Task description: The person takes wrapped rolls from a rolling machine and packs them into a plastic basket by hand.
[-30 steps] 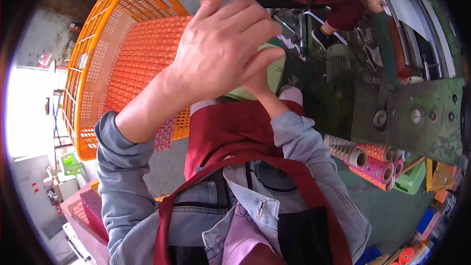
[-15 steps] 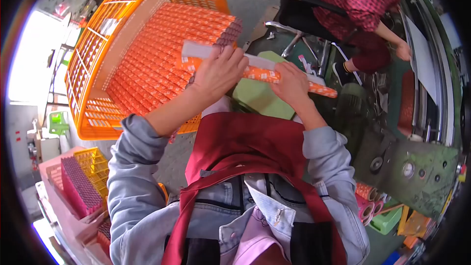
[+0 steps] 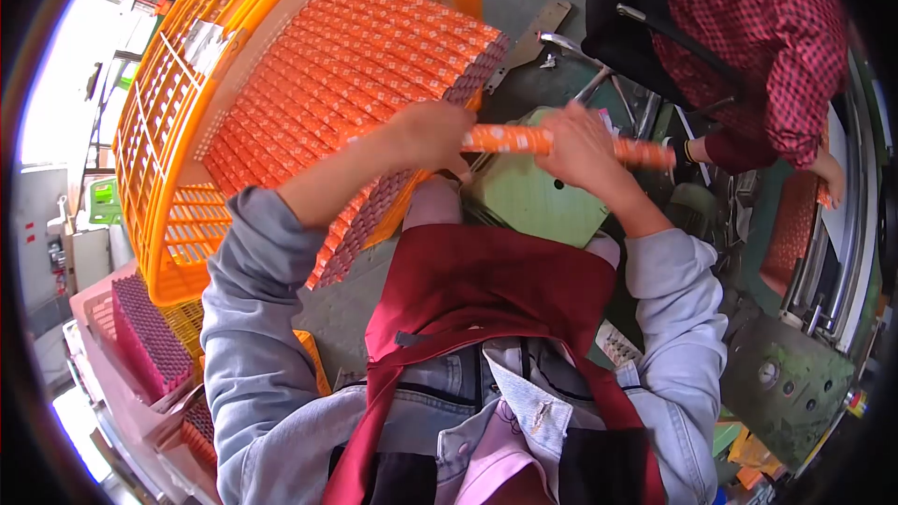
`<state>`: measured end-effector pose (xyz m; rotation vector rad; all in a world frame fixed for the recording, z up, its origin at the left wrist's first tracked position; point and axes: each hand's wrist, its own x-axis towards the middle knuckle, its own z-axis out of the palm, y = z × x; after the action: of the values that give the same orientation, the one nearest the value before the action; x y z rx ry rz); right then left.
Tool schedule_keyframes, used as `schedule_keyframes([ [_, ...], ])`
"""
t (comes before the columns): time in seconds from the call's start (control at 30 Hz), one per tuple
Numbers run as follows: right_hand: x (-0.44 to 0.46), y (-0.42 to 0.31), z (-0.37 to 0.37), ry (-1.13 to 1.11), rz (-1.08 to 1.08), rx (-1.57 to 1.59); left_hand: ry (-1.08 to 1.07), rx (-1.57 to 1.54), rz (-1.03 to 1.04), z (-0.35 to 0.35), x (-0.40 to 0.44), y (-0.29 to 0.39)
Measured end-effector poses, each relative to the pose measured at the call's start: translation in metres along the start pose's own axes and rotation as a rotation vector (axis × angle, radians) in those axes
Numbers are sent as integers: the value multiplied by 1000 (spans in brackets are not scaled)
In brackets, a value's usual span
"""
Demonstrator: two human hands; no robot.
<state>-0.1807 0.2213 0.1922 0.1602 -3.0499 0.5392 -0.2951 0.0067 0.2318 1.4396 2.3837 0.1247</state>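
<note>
An orange patterned roll (image 3: 510,139) lies crosswise in front of me, above a light green stool-like surface (image 3: 538,189). My left hand (image 3: 430,137) is closed around its left part, near the stack of rolls. Closer to the roll's right end, my right hand (image 3: 578,145) wraps round it; that end is blurred. Many similar orange rolls (image 3: 346,75) are stacked in an orange plastic crate (image 3: 178,266) at the left, their ends facing my side.
A co-worker in a red checked shirt (image 3: 795,47) sits on a black chair at the upper right, beside a machine with metal rollers (image 3: 847,252). A green machine panel (image 3: 786,383) is at the lower right. A pink crate (image 3: 103,299) holds pink rolls at lower left.
My hands were empty-looking and raised, then on the roll with a pale sheet along it; now the pale sheet no longer shows. The view has shifted, bringing the co-worker further into frame.
</note>
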Motion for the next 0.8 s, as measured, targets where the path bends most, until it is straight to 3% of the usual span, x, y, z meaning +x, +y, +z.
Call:
schedule_keyframes([
  [0.03, 7, 2, 7, 258, -115, -178, -134, -56, -25, -8, 13, -17],
  [0.1, 24, 6, 14, 202, -40, -109, -407, -160, -69, -19, 36, -45],
  [0.13, 36, 9, 16, 153, 28, -52, -412, -154, -73, -19, 43, -53],
  [0.2, 54, 15, 22, 97, 107, 28, 173, 311, 128, -12, 53, -65],
  [0.23, 68, 20, 23, -183, 170, 330, 471, 539, 232, -11, 58, -74],
  [0.27, 83, 25, 20, -460, 225, 628, 461, 546, 235, -17, 65, -86],
  [0.3, 95, 31, 18, -743, 275, 924, 278, 406, 146, -27, 76, -103],
  [0.33, 100, 33, 17, -749, 276, 939, 89, 260, 53, -36, 84, -121],
  [0.37, 102, 37, 14, -373, 217, 431, -96, 112, -44, -40, 91, -141],
  [0.4, 104, 44, 13, 11, 153, -76, -17, 116, -97, -43, 98, -163],
  [0.43, 105, 57, 15, 13, 157, -67, 63, 121, -149, -46, 106, -187],
  [0.5, 105, 84, 23, 294, 32, -316, 138, 120, -107, -43, 134, -230],
  [0.67, 142, 117, 57, 302, 20, -52, 378, 129, 128, -25, 184, -303],
  [0.77, 175, 140, 88, 410, -106, 472, 489, 280, -15, -5, 193, -315],
  [0.8, 179, 143, 91, 409, -109, 475, 550, 358, -86, 1, 195, -317],
])
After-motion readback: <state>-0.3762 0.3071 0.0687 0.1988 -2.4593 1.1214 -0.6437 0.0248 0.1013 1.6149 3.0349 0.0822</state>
